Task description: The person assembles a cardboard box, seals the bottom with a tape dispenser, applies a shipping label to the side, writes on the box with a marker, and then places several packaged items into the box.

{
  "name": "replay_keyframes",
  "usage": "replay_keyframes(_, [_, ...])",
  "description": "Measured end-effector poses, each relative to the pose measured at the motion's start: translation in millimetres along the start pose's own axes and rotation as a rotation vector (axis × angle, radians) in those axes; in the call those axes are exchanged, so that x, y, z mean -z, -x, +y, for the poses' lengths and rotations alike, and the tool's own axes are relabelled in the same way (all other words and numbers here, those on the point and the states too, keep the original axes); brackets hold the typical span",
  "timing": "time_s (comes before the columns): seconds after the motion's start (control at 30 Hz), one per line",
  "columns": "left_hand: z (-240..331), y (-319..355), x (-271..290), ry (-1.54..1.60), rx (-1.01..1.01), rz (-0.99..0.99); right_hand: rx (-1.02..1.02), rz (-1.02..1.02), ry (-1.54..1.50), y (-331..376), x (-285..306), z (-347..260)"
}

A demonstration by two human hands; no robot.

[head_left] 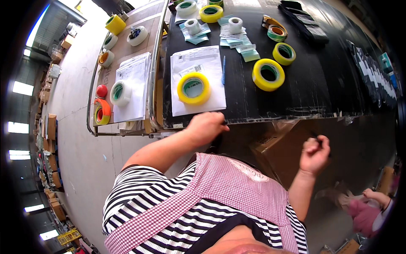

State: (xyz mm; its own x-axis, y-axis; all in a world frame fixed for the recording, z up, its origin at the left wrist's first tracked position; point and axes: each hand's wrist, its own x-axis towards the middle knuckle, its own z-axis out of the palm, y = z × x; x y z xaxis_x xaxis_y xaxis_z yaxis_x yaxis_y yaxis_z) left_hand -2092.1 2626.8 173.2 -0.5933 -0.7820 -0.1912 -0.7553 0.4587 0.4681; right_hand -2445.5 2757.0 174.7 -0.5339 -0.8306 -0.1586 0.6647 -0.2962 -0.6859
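At the near edge of the black table [311,93], curling the nearer left hand [207,128] closed just beside the white papers [209,67] pointing lengthwise away ahead beneath a yellow tape roll [193,100], and holding the right hand [314,155] closed well rightward, with contents of the 2 too dark to tell.

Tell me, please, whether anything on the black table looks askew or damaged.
The pale blue slips under the rightmost small white roll lie fanned unevenly, edges out of line. The near table edge also looks scuffed, with pale marks.
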Motion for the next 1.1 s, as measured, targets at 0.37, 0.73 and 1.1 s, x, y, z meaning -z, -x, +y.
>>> replay_keyframes(0.37, [-224,-121,92,0.095,0.267,0.076,0.23,-0.628,1.114,-33,-138,161])
replay_keyframes(0.73, [-229,-144,92,0.424,0.273,-0.049,0.388,-0.703,1.599,-66,-207,289])
replay_keyframes(1.1, [-228,-145,95,0.472,0.282,0.127,0.416,-0.715,1.55,-50,-201,271])
